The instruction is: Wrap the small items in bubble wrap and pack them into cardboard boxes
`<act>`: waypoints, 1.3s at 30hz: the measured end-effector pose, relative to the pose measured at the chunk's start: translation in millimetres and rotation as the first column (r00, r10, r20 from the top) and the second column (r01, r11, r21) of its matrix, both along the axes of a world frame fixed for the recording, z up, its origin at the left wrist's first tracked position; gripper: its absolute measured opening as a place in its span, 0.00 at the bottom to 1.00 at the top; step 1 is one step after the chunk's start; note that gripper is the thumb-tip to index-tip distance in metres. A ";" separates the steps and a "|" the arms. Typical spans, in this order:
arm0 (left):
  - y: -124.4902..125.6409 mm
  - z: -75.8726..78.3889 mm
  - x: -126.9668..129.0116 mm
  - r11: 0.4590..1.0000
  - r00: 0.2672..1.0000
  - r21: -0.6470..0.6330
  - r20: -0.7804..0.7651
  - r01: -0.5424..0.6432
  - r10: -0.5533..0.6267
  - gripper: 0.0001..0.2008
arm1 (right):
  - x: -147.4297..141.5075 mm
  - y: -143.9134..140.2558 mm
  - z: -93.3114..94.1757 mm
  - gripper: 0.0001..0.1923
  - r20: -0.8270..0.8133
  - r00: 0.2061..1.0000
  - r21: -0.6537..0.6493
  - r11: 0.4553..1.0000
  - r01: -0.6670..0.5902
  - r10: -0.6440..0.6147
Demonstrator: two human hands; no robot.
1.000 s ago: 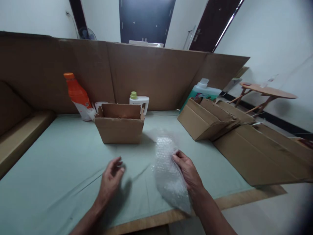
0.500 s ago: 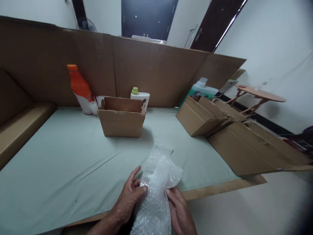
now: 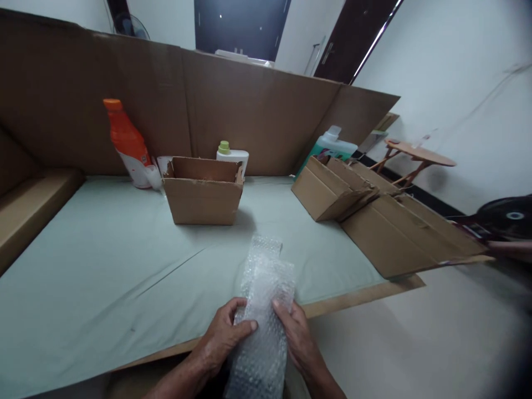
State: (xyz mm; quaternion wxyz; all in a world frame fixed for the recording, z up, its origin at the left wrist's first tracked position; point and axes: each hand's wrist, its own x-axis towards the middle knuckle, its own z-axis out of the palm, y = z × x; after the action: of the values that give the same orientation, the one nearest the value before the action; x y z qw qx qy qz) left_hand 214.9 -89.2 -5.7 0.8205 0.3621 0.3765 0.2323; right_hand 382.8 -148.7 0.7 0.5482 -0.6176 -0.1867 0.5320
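Note:
A long strip of clear bubble wrap point(image 3: 266, 321) stretches from the table's front edge down toward me, with its layers overlapping near the far end. My left hand point(image 3: 220, 338) pinches its left edge, thumb on top and fingers underneath. On the opposite edge, my right hand point(image 3: 297, 335) grips it the same way, thumb pressed on the upper layer. The far end of the wrap rests on or just above the pale green cloth point(image 3: 124, 266); which one I cannot tell. Beyond it stands an open cardboard box point(image 3: 203, 200).
An orange and white bottle point(image 3: 128, 141) leans at the back left. A white bottle with a green cap point(image 3: 233, 156) stands behind the box. On the right are a teal bottle point(image 3: 338, 145) and cardboard boxes point(image 3: 324, 194). A tall cardboard wall point(image 3: 249, 111) runs along the back.
My right hand has shifted up and inward, its thumb now on the wrap. The wrap's flared upper layer lies flatter and straighter. The whole view has shifted slightly.

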 end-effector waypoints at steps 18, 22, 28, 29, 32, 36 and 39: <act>9.3 16.3 -42.6 0.978 0.993 0.202 -0.120 0.043 -0.019 0.08 | 28.6 162.3 10.0 0.23 0.279 0.925 0.196 0.927 -0.319 0.259; 7.8 13.7 -62.5 0.933 0.985 0.357 -0.136 -0.051 0.106 0.09 | -8.4 194.1 20.9 0.23 0.392 0.831 0.273 0.813 -0.514 0.394; 24.0 -10.5 -71.5 0.977 0.971 0.113 -0.135 -0.181 0.196 0.14 | -23.9 223.1 18.9 0.13 0.613 0.719 0.261 0.775 -0.576 0.328; 25.9 -13.8 -71.3 0.978 0.972 0.100 -0.132 -0.181 0.194 0.14 | -24.7 227.0 17.3 0.12 0.639 0.694 0.250 0.764 -0.595 0.331; 28.3 -20.0 -70.9 0.983 0.979 0.064 -0.100 -0.173 0.178 0.15 | -29.1 245.6 13.2 0.14 0.688 0.627 0.213 0.725 -0.655 0.365; 28.7 -21.0 -72.9 0.983 0.981 0.009 -0.059 -0.182 0.182 0.15 | -32.6 284.3 9.1 0.15 0.703 0.599 0.171 0.726 -0.666 0.384; 30.8 -16.6 -75.7 0.980 0.980 -0.020 -0.041 -0.196 0.195 0.14 | -28.3 305.2 6.3 0.15 0.681 0.618 0.160 0.743 -0.650 0.393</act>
State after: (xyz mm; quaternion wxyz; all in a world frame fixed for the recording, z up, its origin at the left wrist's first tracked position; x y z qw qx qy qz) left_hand 139.2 -58.4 -22.2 0.7906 0.3178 0.4289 0.3000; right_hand 354.4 156.5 7.0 0.3862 -0.5469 -0.6296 0.3941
